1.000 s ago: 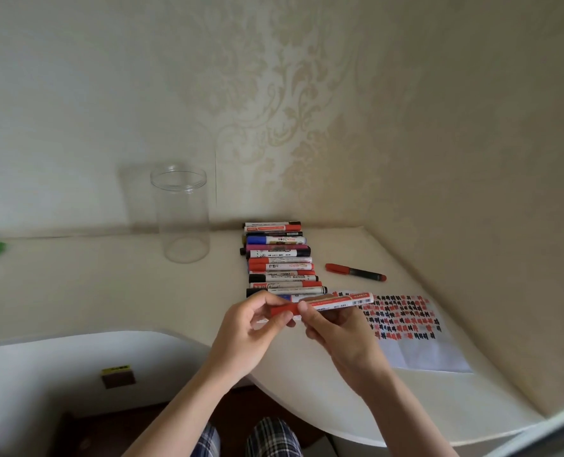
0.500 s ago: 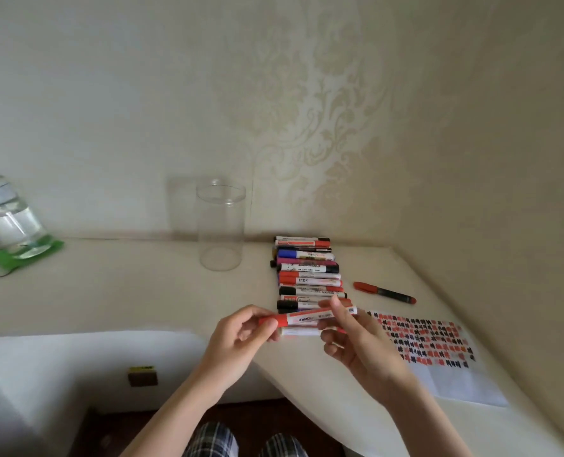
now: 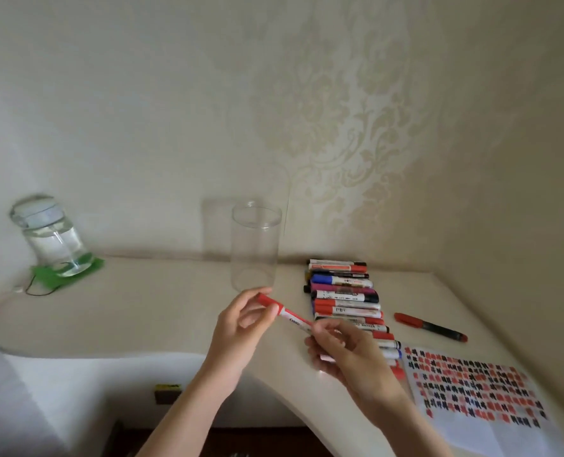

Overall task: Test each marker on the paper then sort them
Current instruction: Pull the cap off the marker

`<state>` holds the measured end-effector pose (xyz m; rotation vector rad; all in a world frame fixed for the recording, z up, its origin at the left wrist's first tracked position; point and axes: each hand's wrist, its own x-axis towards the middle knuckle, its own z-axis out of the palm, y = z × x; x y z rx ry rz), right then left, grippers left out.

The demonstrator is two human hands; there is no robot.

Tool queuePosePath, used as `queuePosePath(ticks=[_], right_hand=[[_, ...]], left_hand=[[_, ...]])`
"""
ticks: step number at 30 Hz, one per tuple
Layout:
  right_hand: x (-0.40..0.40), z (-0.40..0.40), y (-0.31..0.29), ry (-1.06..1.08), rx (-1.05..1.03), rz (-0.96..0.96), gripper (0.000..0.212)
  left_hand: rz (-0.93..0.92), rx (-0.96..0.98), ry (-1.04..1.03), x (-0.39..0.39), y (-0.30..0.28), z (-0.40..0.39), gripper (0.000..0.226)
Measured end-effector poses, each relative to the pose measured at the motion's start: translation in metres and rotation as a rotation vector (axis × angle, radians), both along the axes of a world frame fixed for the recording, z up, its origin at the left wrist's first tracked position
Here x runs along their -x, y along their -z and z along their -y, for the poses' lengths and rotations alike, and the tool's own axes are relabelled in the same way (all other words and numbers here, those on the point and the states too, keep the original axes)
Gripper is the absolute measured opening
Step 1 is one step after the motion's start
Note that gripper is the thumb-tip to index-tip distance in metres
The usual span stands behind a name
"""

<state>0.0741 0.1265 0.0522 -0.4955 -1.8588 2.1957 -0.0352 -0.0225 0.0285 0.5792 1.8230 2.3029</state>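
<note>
**Red marker swings toward the empty jar**

Level between both hands a second ago, the red marker (image 3: 285,312) now tilts cap-first toward the clear cylindrical jar (image 3: 255,249). The left hand (image 3: 241,328) pinches its cap; the right hand (image 3: 346,351) pinches the glossy white barrel. Sorting looks next. Smooth plastic markers (image 3: 343,296) lie stacked beside the scribbled paper (image 3: 472,384).

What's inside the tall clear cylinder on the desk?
The clear cylinder holds nothing visible; wall and desk show through it. No marker is inside.
</note>
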Motion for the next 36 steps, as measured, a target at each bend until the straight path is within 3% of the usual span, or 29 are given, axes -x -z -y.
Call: queuePosePath(ticks=[2,5,12,18,21,25,28,33,36], right_hand=[[0.018,0.011,-0.007,-0.008,-0.062,-0.030,0.019],[0.052,0.026,-0.017,-0.009,-0.139,-0.073,0.016],[0.089,0.022,-0.025,0.107,-0.478,-0.150,0.023],[0.061,-0.015,-0.002,0.137,-0.556,-0.077,0.008],[0.046,-0.029,0.005,0.136,-0.601,-0.033,0.009],[0.033,-0.044,0.011,0.139,-0.677,0.017,0.009],[0.032,-0.050,0.017,0.101,-0.771,0.068,0.009],[0.035,-0.056,0.023,0.073,-0.896,0.071,0.013],[0.031,-0.064,0.017,0.010,-0.951,0.054,0.010]], left_hand=[[0.066,-0.114,-0.070,0.012,-0.013,-0.004,0.027],[0.025,-0.207,-0.154,0.032,-0.040,-0.005,0.026],[-0.205,-0.126,-0.319,0.086,-0.101,0.003,0.029],[-0.490,-0.007,-0.454,0.125,-0.153,-0.017,0.028],[-0.563,0.141,-0.452,0.130,-0.144,-0.034,0.029],[-0.553,0.501,-0.387,0.135,-0.112,-0.043,0.022],[-0.528,0.667,-0.398,0.136,-0.103,-0.044,0.012],[-0.518,0.647,-0.288,0.143,-0.103,-0.038,0.013],[-0.620,0.520,-0.353,0.136,-0.092,-0.031,0.048]])
